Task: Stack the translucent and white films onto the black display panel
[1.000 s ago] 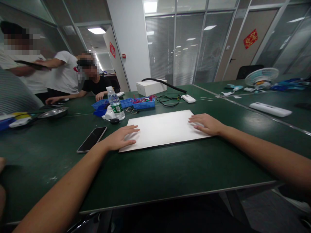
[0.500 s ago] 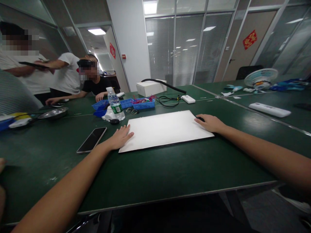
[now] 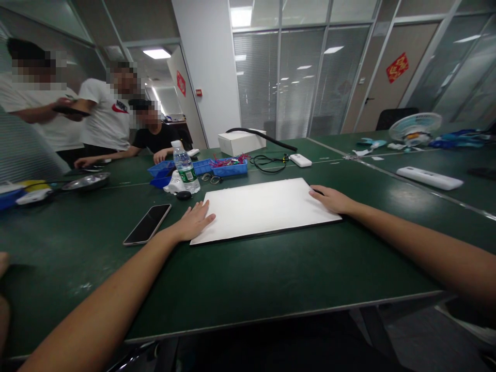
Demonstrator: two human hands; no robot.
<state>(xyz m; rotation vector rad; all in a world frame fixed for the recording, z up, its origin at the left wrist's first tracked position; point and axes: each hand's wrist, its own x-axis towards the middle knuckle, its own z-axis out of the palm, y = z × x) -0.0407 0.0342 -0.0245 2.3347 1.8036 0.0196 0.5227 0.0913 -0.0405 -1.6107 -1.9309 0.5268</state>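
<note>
A flat white board [image 3: 259, 209] with a dark edge lies on the green table in front of me. My left hand [image 3: 194, 221] rests on its left edge, fingers stretched out and thumb apart on the white surface. On the opposite side, my right hand [image 3: 329, 199] lies over the right edge, its fingers curled around a small black object [image 3: 318, 191]. That object is mostly covered by the hand, so its kind cannot be made out. Left of the board, near my left forearm, lies a phone [image 3: 147, 225] with a dark screen.
Behind the board stand a water bottle [image 3: 186, 168], blue trays [image 3: 230, 168] with wires and a white box [image 3: 242, 142] under a black tube. A black cable [image 3: 267, 163], a white device [image 3: 300, 160], a long white case [image 3: 429, 178] and a fan [image 3: 414, 126] lie farther right. Several people are at the far left.
My hands and the board stay in place; the view shifts slightly. In the background, a standing person in white has raised their upper body, and the dark device another person holds has tilted.
</note>
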